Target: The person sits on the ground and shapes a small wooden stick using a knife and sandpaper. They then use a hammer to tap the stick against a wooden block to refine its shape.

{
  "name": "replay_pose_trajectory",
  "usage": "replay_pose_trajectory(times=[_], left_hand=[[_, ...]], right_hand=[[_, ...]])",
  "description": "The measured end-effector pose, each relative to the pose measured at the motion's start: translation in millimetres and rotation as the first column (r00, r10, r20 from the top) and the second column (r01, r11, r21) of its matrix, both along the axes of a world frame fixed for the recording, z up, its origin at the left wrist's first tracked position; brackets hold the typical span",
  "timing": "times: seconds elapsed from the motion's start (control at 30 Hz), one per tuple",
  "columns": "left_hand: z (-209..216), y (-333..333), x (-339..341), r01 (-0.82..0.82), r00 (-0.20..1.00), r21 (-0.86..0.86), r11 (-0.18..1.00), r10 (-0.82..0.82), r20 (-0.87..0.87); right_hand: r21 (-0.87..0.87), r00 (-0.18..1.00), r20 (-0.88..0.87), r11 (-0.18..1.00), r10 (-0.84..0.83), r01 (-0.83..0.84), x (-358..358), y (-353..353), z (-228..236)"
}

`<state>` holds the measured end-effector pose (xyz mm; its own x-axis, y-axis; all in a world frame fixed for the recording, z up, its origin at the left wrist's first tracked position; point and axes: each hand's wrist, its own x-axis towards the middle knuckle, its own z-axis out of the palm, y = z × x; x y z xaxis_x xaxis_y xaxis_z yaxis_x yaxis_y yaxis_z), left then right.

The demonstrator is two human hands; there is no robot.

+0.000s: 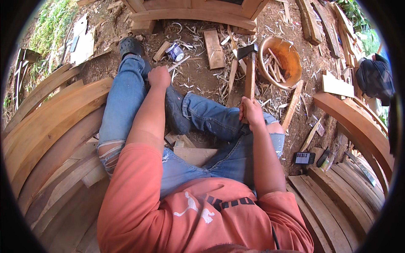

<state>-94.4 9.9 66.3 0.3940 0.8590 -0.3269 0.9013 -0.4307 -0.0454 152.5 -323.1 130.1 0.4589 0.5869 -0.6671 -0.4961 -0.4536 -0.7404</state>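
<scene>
My left hand (159, 77), by my crossed shins, is closed around a thin pale wooden stick (179, 63) that points away to the right. My right hand (251, 112) grips the lower handle of a hatchet (249, 78), over my right knee. Its dark metal head is at the far end, close to the rim of an orange-yellow bucket (296, 78). Several wooden sticks (276, 69) lie inside the bucket. A blue and white can (174, 52) lies on the ground just beyond my left hand.
Wood shavings and a flat board (214, 49) litter the dirt floor ahead. A wooden furniture piece (192, 17) stands at the far side. Curved planks (63, 122) are stacked on my left, more planks (337, 189) on my right, beside a phone (304, 158).
</scene>
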Motion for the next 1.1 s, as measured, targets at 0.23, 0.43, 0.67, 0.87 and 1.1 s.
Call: replay_pose_trajectory(times=[0.23, 0.43, 0.67, 0.87, 1.1], left_hand=[[-22, 17, -16, -0.071, 0.996, -0.134, 0.988, 0.078, 0.047], [-18, 25, -6, -0.162, 0.986, -0.138, 0.977, 0.165, 0.012], [-20, 31, 9, -0.049, 0.983, -0.031, 0.998, 0.043, -0.181], [17, 20, 30, 0.046, 0.998, -0.084, 0.995, -0.042, 0.046], [111, 35, 69, 0.053, 0.480, -0.719, 0.693, 0.614, 0.627]], right_hand=[[0.004, 0.997, -0.063, 0.999, -0.043, 0.043, 2, 5, -2], [0.036, 0.995, -0.086, 0.997, -0.059, 0.062, -1, 8, 7], [0.015, 0.998, -0.067, 1.000, -0.018, 0.019, 2, 7, 4], [0.000, 0.998, -0.070, 1.000, -0.004, 0.004, 7, 7, -5], [0.021, 0.997, -0.073, 1.000, 0.004, -0.002, 7, 8, -5]])
